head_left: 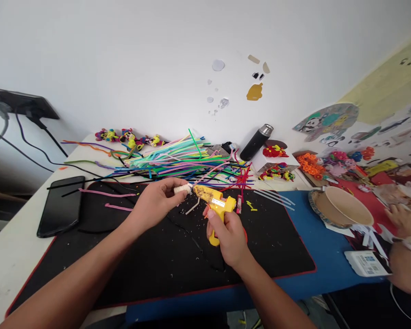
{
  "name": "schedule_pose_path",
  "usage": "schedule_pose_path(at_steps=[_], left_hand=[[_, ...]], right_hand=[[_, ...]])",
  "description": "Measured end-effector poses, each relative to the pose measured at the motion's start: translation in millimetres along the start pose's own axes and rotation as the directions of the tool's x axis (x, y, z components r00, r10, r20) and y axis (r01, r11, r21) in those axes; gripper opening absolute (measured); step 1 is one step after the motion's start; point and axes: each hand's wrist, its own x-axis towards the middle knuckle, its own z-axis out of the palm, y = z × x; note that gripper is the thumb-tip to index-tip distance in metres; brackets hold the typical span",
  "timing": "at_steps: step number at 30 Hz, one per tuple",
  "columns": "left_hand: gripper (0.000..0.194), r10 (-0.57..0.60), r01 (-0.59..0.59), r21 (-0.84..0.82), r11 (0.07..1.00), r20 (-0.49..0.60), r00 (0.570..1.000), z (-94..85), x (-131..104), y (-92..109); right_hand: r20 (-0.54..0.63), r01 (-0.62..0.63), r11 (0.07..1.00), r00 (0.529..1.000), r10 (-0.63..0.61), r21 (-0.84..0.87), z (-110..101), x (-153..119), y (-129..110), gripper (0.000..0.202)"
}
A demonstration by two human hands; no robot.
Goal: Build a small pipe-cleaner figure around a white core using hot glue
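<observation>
My right hand is wrapped round the handle of a yellow hot glue gun, with a finger near its trigger. The gun's nozzle points left, at a small white coiled piece. My left hand pinches that white piece between thumb and fingers, and the nozzle appears to meet its right end. The gun's wire stand hangs below its front. Under both hands lies a black mat dotted with small scraps. Pink pipe cleaners rest on it to the left.
Behind the mat lies a heap of coloured pipe cleaners. A black phone is at left, a black thermos at the back. Glue sticks and a bowl sit rightward. Another person's hand is at far right.
</observation>
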Motion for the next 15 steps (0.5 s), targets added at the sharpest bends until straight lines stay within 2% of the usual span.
schedule_pose_path(at_steps=[15], left_hand=[[0.044,-0.030,0.034,-0.080,0.996,0.043,0.999,-0.4,1.6,4.1]], right_hand=[[-0.001,0.000,1.000,1.000,0.000,0.012,0.2,0.4,3.1,0.047]])
